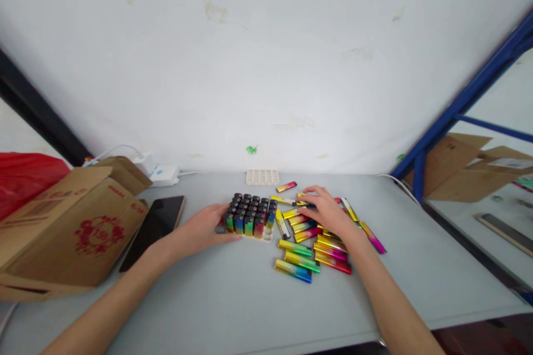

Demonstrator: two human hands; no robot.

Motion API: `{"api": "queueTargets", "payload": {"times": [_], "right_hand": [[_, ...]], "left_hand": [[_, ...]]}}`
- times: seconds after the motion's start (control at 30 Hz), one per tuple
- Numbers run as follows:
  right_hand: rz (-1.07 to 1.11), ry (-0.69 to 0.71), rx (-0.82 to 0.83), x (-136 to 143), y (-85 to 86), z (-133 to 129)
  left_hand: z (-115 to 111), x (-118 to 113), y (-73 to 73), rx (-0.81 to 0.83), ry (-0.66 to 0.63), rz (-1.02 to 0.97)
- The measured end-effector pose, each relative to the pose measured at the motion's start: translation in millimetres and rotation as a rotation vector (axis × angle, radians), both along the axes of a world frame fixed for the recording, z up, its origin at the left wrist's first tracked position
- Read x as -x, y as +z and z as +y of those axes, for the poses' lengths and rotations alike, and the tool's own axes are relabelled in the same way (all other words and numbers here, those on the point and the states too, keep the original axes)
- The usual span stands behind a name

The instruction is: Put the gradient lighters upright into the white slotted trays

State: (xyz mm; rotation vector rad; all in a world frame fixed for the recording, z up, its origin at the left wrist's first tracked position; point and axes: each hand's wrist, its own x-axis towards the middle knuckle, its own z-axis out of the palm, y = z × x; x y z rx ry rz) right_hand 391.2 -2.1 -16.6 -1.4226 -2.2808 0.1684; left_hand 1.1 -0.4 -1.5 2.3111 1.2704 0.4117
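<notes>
Many lighters (249,215) with black tops and shiny multicoloured bodies stand upright in rows in a white tray (267,234) with holes. My left hand (208,227) grips the tray's left side, its thumb along the front edge and its other fingertips partly hidden. A pile of loose lighters (297,249), gold fading into green, blue, red or purple, lies to the right. Over the far part of this pile is my right hand (325,208), fingers apart and slightly bent, with a lighter showing between thumb and fingertips. My palm hides part of the pile.
A second white holed tray (262,177) sits by the wall, near a red and gold lighter (286,186). At left are a dark phone (156,227), a cardboard box (79,233) and a white adapter (165,175). A blue metal frame (441,116) rises at right.
</notes>
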Motion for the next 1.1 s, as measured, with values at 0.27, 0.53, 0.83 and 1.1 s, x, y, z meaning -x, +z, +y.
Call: {"api": "queueTargets", "payload": {"times": [0.27, 0.53, 0.83, 1.1], "right_hand": [[0.034, 0.071, 0.037, 0.2, -3.3, -1.3], [0.242, -0.071, 0.037, 10.2, 2.3, -4.7], [0.821, -0.270, 0.070, 17.6, 9.9, 0.5], [1.168, -0.052, 0.454, 41.9, 7.3, -11.3]], "left_hand": [[-0.7, 1.2, -0.9, -0.022, 0.006, 0.003], [-0.3, 0.7, 0.2, 0.009, 0.006, 0.029], [0.9, -0.3, -1.6, -0.009, -0.007, -0.010], [-2.8, 1.5, 0.3, 0.007, -0.016, 0.000]]}}
